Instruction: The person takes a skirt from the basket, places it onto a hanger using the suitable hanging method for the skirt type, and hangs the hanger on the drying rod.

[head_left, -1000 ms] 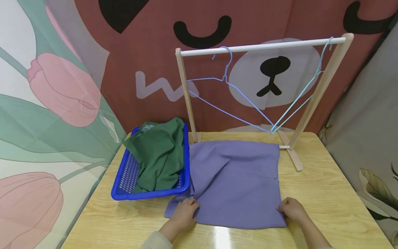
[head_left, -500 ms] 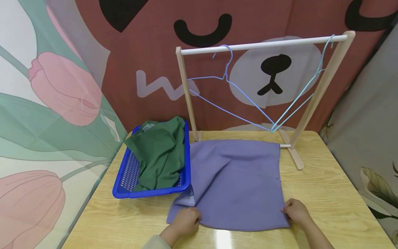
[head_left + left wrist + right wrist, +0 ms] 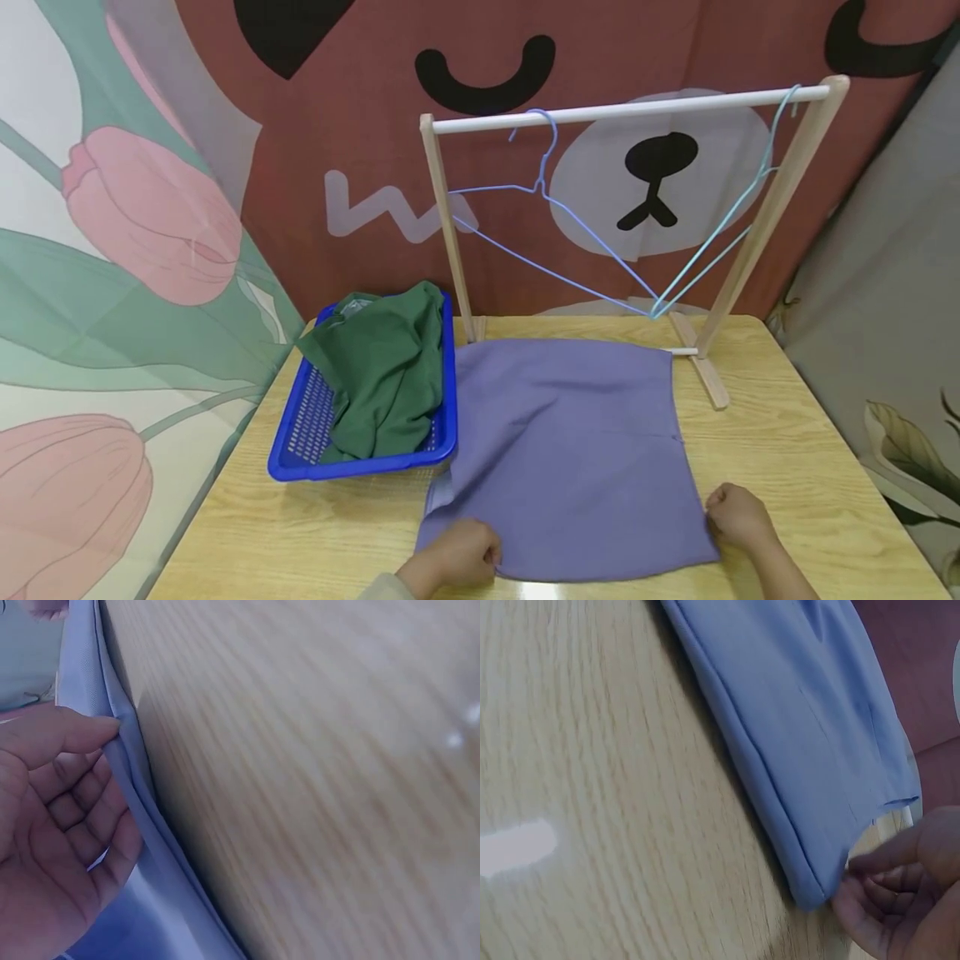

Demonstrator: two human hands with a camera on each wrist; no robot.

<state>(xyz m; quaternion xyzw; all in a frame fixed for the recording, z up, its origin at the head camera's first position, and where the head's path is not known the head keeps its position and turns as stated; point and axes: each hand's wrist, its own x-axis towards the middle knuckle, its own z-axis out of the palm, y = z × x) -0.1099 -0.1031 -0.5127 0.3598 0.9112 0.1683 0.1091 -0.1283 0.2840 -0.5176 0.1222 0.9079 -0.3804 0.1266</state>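
Note:
A purple cloth garment (image 3: 577,467) lies spread on the wooden table, its left part creased and partly folded over, with a paler inner side showing by the basket. My left hand (image 3: 463,552) pinches its front hem between thumb and fingers; in the left wrist view the thumb (image 3: 94,733) presses on the layered edge. At the front right corner, my right hand (image 3: 738,517) pinches the garment's side edge. The right wrist view shows those fingertips (image 3: 855,904) right at the corner of the cloth (image 3: 780,750).
A blue plastic basket (image 3: 360,468) holding a green garment (image 3: 390,375) stands on the left. Behind, a wooden rack (image 3: 757,242) with a white bar carries a purple-blue hanger (image 3: 592,237) and a light teal hanger (image 3: 708,242). A printed curtain (image 3: 337,275) hangs at the back.
Both hands have come nearer the front edge and moved right, drawing the garment's front hem with them. The fold on its left side has flattened and slid out from beside the basket.

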